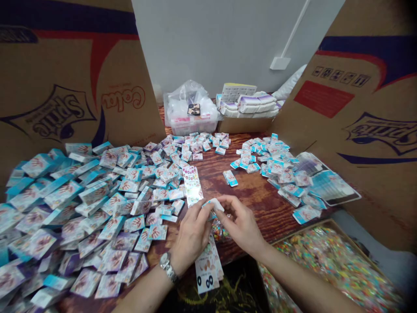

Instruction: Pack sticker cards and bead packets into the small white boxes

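Nearest the camera, our bare left forearm (148, 284) and bare right forearm (302, 278) lead to a small white-and-blue cardboard carton (215, 204), our reference for all places. Our left hand (192, 230) and right hand (243, 224) are together on it, fingers clamped at either side; we cannot tell whether its flap is tucked, as fingers cover it. Caution: excess pinching could crush the thin card. White paper sheets printed with dark ovals (207, 274) appear to overhang the reddish-brown wood-grained table (215, 167) on the near side of the carton; a brush of our left forearm could drop them. Left of the carton, the large heap of white-and-blue printed boxes (81, 208) could slide if bumped. Beyond the carton lies a white strip printed with coloured ovals (194, 193); farther beyond stands a clear plastic tub (192, 127). Right of the carton, a tall brown cardboard panel (325, 100) limits reach, and multicoloured wrapped packets (339, 269) lie lower down.
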Tool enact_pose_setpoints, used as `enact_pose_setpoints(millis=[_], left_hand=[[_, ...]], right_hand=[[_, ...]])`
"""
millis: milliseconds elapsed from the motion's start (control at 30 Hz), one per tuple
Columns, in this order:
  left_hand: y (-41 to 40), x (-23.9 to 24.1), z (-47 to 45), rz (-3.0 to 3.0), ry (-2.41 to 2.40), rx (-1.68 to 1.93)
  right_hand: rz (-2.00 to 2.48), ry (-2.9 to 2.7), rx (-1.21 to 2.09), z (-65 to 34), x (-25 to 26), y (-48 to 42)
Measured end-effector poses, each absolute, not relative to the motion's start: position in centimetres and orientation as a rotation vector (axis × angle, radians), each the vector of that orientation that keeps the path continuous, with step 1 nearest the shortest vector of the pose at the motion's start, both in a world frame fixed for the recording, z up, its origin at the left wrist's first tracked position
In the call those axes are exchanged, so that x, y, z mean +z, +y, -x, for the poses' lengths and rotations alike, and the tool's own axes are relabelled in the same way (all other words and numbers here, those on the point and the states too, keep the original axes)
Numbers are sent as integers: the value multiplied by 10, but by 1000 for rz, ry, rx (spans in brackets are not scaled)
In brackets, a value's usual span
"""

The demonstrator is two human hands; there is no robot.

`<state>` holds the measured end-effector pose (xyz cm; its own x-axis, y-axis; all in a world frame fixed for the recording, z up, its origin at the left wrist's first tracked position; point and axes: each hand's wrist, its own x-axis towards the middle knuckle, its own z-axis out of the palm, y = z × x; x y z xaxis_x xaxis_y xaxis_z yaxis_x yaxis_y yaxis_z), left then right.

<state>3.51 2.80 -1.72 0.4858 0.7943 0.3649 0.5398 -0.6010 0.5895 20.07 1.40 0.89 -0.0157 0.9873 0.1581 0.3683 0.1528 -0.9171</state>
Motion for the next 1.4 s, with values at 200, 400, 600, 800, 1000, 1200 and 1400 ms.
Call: enact_pose_setpoints(millis=[200,400,600,800,1000,1200,1400], left_hand=[[25,-23,-36,-2437,1200,931],[23,-25,-40,-2448,1316,852],[23,-32,-43,-2478,1363,807],[22,-28,-44,-2464,1383,764],[20,-23,-39,-2422,1368,734],[97,29,21,-2682,1868,531],[167,84,80,-2658,2181,700]], right_hand=[[1267,-1281,1067,-190,8,16],[1407,-1395,893,-187,8,23],[1408,-1587,594,-180,12,12],[1324,-1644,373,-169,-3,-1],[1259,-1693,461,-170,-9,-1],[1338,-1773,594,-198,-8,42],[1232,-2263,540,-204,-26,78]])
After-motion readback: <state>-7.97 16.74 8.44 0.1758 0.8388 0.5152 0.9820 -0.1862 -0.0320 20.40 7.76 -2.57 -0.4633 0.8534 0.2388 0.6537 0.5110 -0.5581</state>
